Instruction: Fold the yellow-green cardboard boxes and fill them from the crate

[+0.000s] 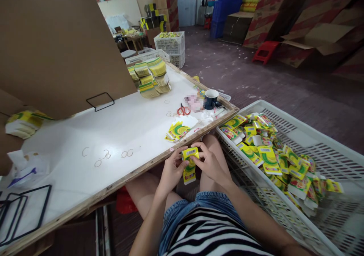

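Both my hands meet over my lap, just below the table's front edge. My left hand [172, 170] and my right hand [209, 161] are closed on a small stack of yellow-and-green packets [189, 164], held upright between the fingers. A barcode shows on the top packet. A few more packets [178, 130] lie loose on the white table [113, 131] just above my hands. To my right a white plastic crate [327, 149] holds several of the same packets [270, 153].
Red scissors [183, 110], a dark mug [211, 98] and rubber bands [105, 155] lie on the table. Bundled packet stacks [150, 77] sit at the far end. A big cardboard sheet [57, 40] stands at the left. White crates and boxes fill the room behind.
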{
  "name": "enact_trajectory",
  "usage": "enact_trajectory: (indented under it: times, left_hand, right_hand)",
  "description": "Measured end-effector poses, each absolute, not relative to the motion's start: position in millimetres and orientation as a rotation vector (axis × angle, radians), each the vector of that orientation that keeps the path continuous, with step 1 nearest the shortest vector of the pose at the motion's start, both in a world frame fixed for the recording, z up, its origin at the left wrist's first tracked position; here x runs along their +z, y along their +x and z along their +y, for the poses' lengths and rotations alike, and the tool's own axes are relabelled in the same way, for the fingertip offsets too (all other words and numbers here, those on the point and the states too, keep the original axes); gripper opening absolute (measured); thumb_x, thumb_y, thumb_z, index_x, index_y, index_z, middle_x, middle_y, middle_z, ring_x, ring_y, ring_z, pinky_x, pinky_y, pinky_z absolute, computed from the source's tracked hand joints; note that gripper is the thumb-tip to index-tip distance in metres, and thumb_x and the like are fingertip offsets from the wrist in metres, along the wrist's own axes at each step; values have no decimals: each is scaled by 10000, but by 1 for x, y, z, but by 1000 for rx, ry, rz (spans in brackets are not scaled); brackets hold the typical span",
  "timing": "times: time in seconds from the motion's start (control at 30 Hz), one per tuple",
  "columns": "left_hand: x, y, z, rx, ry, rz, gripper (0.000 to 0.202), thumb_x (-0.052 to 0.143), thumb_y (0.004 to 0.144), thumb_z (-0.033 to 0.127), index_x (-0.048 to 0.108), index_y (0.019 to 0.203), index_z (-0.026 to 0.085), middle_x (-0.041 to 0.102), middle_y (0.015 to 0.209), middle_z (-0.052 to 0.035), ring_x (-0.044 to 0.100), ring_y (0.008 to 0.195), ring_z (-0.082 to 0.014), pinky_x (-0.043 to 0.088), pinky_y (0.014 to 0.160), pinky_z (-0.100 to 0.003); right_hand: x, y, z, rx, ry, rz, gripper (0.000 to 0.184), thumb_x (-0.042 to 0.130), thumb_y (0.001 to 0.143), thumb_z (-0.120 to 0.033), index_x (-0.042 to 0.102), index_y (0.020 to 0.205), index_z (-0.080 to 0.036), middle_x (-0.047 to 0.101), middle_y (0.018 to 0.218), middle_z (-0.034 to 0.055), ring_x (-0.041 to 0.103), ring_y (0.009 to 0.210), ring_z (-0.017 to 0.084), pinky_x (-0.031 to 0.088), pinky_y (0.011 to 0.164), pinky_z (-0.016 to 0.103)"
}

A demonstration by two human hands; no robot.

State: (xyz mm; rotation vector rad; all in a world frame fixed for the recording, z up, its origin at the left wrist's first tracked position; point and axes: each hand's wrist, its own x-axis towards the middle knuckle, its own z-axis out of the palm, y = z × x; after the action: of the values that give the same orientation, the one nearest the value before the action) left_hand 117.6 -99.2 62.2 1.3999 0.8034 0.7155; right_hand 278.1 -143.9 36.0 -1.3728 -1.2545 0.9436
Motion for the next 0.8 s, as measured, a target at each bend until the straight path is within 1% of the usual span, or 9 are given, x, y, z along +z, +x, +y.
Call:
enact_trajectory:
  times: [0.07, 0.13, 0.23, 0.33, 0.5, 0.57, 0.67, 0.73, 0.8]
  left_hand:
    - [64, 118, -99, 740, 1387, 805, 447, 688, 798, 310, 564, 1208, 180, 699, 1054, -102, 669, 912, -224, 538, 771, -300]
    - [66, 118, -98, 751, 1366, 790, 440, 702, 786, 314, 571, 1183, 176, 706, 1035, -99, 672, 906, -226, 540, 762, -300]
    - [68, 119, -97, 730, 1336, 756, 449, 716, 776, 315, 567, 1175, 174, 713, 1015, -94, 681, 875, -220, 543, 738, -292]
    - [69, 123, -99, 728, 1315, 721, 458, 728, 763, 310, 569, 1172, 177, 709, 1037, -95, 683, 873, -218, 545, 741, -296]
    - [67, 146, -105, 760, 1374, 684, 415, 685, 796, 309, 576, 1178, 188, 699, 1052, -92, 681, 901, -225, 545, 757, -313]
    - [63, 157, -97, 791, 1467, 684, 397, 634, 831, 294, 560, 1207, 190, 689, 1079, -100, 670, 958, -237, 539, 811, -342]
    - [55, 167, -63, 923, 1773, 890, 366, 585, 854, 252, 554, 1210, 177, 632, 1198, -130, 595, 1128, -267, 446, 996, -424]
    - [46, 168, -34, 952, 2007, 1204, 447, 630, 809, 209, 526, 1242, 163, 564, 1278, -159, 488, 1241, -309, 362, 1061, -472]
    - [37, 166, -8, 774, 2146, 1496, 588, 674, 775, 221, 451, 1308, 115, 506, 1309, -207, 445, 1254, -333, 355, 1043, -480]
  right_hand:
    - [38, 277, -145, 910, -1390, -1290, 357, 569, 829, -261, 491, 1171, -199, 494, 528, -91, 492, 447, 112, 386, 471, 205]
    - [41, 280, -146, 909, -1380, -1327, 377, 596, 827, -283, 512, 1183, -194, 537, 553, -74, 512, 463, 115, 405, 480, 208]
    - [45, 286, -147, 818, -1356, -1331, 305, 578, 862, -336, 606, 1130, -193, 687, 806, 29, 632, 671, 155, 494, 599, 246]
    - [46, 288, -147, 730, -1310, -1254, 263, 542, 891, -350, 686, 1056, -204, 705, 1029, 79, 661, 909, 204, 538, 767, 314]
    - [41, 293, -150, 806, -1219, -1086, 207, 593, 867, -313, 716, 1014, -235, 728, 1008, 69, 681, 922, 230, 565, 820, 382]
    - [42, 304, -153, 614, -1275, -1029, 164, 605, 862, -299, 723, 966, -254, 726, 959, 66, 678, 884, 230, 560, 808, 404]
    - [49, 329, -158, -5, -1455, -855, 147, 608, 858, -297, 719, 927, -229, 680, 983, 85, 623, 970, 249, 506, 863, 459]
    - [54, 341, -162, -326, -1550, -772, 186, 615, 852, -302, 712, 969, -194, 624, 1091, 117, 549, 1093, 272, 449, 927, 485]
    - [55, 345, -164, -403, -1601, -796, 225, 624, 847, -309, 706, 1009, -176, 589, 1142, 131, 513, 1127, 277, 419, 959, 489]
